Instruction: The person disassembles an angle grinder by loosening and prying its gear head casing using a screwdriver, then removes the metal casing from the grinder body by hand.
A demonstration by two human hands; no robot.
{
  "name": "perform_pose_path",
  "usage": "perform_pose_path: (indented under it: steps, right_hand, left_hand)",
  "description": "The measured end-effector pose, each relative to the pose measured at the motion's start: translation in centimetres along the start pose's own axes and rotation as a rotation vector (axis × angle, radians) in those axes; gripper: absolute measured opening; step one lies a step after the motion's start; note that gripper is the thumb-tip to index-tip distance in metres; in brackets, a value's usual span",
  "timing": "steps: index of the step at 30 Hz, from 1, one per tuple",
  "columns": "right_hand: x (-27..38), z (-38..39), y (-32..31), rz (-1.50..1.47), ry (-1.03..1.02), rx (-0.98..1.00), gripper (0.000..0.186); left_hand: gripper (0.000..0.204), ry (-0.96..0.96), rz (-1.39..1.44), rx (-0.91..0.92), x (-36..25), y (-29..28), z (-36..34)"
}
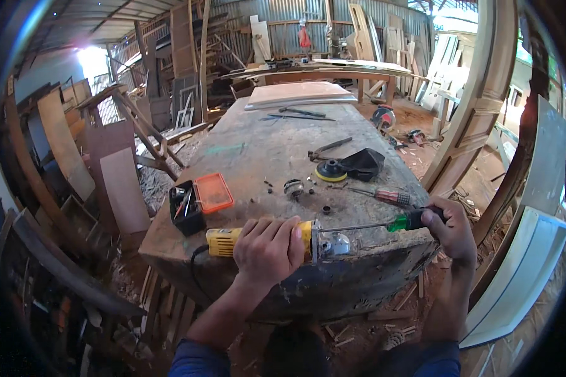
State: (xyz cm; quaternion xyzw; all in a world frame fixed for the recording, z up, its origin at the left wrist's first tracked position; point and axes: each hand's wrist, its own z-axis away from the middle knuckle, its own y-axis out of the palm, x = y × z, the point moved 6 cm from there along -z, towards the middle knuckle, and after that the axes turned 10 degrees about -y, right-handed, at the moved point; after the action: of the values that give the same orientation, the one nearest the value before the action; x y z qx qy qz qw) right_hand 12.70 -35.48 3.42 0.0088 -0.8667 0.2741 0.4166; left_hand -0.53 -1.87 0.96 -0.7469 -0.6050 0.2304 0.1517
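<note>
Past the yellow tool point(222, 242), room runs between toolbox point(190, 224) and parts point(326, 209).

Behind the power tool point(222, 242), a toolbox point(191, 225) sits left of pliers point(326, 149) on the workbench point(258, 151).

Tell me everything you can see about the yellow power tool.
The power tool has a yellow casing, plastic by its look, with dark vent slots at its left end and silvery metal at its right. A black cord hangs from the left end. It lies lengthwise along the near edge of the worn bench. The left hand grips over its middle, hiding much of the casing. The screwdriver reaches its metal end; whether the tip touches is unclear.
</note>
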Motion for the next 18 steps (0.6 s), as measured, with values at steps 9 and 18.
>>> perform_pose_path:
  steps: [9,18]
  right_hand:
    - [1.6,-0.5,1.9,-0.031,-0.169,-0.02,0.045]
    - [-2.5,0.0,0.3,-0.111,0.145,0.224,0.046]
  left_hand:
    - [0.023,0.0,0.027,-0.04,0.4,-0.1,0.8]
    - [0.023,0.031,0.019,-0.053,0.0,-0.1,0.7]
